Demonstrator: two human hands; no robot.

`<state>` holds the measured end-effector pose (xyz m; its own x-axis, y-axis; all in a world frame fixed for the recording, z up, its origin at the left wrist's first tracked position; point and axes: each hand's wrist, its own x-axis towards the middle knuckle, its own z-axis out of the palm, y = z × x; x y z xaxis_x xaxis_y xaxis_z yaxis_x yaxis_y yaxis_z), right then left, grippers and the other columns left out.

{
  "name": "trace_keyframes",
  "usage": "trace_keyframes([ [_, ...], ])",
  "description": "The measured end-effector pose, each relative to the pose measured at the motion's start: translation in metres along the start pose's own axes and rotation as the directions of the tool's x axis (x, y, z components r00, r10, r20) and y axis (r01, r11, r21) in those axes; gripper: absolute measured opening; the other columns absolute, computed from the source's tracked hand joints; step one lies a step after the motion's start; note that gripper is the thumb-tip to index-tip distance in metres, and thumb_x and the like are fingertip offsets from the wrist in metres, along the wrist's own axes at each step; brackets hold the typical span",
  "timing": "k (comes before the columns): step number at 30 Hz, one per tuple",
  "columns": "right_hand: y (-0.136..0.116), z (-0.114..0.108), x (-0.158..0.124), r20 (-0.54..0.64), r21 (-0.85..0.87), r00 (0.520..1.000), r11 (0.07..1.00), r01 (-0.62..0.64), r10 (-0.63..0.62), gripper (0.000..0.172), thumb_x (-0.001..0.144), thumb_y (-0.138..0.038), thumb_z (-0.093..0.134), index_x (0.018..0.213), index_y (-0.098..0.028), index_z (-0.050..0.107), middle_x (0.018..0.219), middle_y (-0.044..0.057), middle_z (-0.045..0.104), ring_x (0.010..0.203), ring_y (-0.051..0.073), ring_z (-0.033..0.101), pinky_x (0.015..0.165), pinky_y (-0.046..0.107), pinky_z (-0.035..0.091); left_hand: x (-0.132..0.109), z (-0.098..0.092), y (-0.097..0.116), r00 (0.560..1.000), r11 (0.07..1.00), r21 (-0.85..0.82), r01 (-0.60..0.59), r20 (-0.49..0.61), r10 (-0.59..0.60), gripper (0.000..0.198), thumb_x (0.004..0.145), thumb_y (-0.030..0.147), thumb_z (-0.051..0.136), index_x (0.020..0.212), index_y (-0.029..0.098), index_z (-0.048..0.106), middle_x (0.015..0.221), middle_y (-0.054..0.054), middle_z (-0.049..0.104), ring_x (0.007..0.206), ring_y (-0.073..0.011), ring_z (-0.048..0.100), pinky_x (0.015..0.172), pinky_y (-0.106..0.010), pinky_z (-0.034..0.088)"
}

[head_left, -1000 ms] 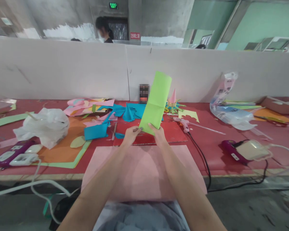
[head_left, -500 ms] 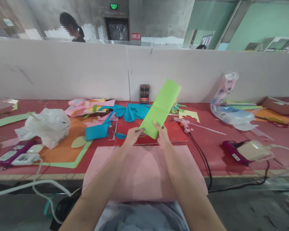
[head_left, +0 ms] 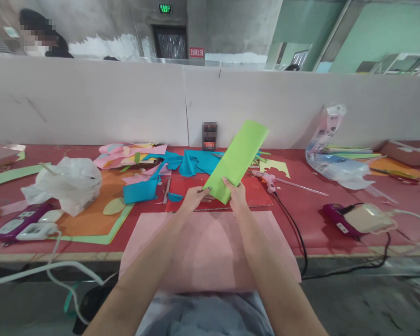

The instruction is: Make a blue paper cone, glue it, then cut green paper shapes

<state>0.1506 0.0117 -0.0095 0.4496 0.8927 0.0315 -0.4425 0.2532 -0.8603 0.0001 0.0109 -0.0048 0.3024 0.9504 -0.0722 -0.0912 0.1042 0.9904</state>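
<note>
A light green paper strip (head_left: pixel 237 158) is held up at a slant, its upper end leaning to the right. My left hand (head_left: pixel 196 198) pinches its lower left corner. With the thumb on its face, my right hand (head_left: pixel 237 195) grips the lower right edge; the fingers behind the paper are hidden. Below both hands is a red board (head_left: pixel 259 198), and a pink sheet (head_left: pixel 210 252) lies nearer to me, under my forearms. Blue felt-like pieces (head_left: pixel 205 162) lie behind the strip.
A pink glue gun (head_left: pixel 269 182) with a black cord lies right of the board. Purple power strips (head_left: pixel 339 221) sit at both sides. On the left are a crumpled white bag (head_left: pixel 68 184) and orange paper (head_left: pixel 80 221). A white partition (head_left: pixel 126 102) runs behind; a person is beyond it.
The green strip's upper end has shifted slightly right and down, with both hands still on it. The person beyond the partition has moved left.
</note>
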Motion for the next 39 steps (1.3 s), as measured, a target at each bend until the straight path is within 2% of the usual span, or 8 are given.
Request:
trace_keyframes([
  [24,-0.0012,0.0006,-0.0016,0.000,-0.001,1.000,1.000,-0.007,0.007,0.042,0.048,-0.024,0.079,0.086,-0.015,0.063,0.089,0.005,0.070,0.079,0.020,0.066,0.069,0.031,0.057,-0.0010,-0.0014,0.0009,1.000,1.000,0.004,0.002,0.019,-0.002,0.036,0.062,0.045,0.068,0.074,0.012,0.062,0.068,-0.007,0.069,0.067,-0.0223,0.067,0.066,-0.034,0.054],
  [32,-0.0008,0.0002,-0.0007,-0.026,-0.021,1.000,1.000,0.004,-0.005,0.043,0.048,-0.023,0.080,0.086,-0.014,0.064,0.089,0.005,0.070,0.079,0.018,0.066,0.067,0.027,0.056,0.0008,-0.0034,-0.0020,0.999,1.000,0.016,-0.004,0.046,0.003,0.041,0.066,0.047,0.064,0.083,0.010,0.062,0.072,-0.008,0.070,0.071,-0.0230,0.067,0.069,-0.035,0.054],
  [39,-0.0009,-0.0001,-0.0001,-0.033,-0.028,0.999,1.000,0.011,-0.012,0.042,0.047,-0.024,0.080,0.085,-0.015,0.064,0.088,0.004,0.070,0.079,0.018,0.066,0.067,0.027,0.056,-0.0009,-0.0028,-0.0002,0.998,1.000,0.008,-0.003,0.058,0.002,0.038,0.068,0.045,0.063,0.084,0.011,0.063,0.072,-0.007,0.070,0.072,-0.0225,0.067,0.069,-0.034,0.054],
])
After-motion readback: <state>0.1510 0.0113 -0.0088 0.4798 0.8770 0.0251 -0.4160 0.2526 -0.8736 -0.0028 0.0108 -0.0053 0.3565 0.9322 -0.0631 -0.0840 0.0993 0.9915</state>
